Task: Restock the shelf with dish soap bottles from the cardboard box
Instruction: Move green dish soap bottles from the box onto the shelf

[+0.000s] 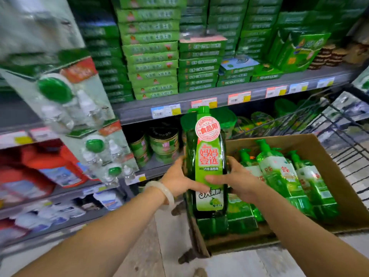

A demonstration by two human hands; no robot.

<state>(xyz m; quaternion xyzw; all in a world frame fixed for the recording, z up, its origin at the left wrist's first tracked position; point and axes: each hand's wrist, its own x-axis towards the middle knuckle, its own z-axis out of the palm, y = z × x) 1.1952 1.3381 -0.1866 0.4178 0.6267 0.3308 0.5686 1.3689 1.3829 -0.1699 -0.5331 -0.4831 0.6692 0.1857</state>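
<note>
Dish soap bottle (207,162) upright, gripped between left hand (177,181) and right hand (237,181); cardboard box (323,156) just right of hands.

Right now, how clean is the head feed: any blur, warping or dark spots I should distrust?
Head view: the held bottle and both hands, left and right, are sharp enough to read the label; the hanging packs at left are smeared by motion blur; wide-angle warping bends the shelf edge; the lower shelf sits in shadow.
</note>
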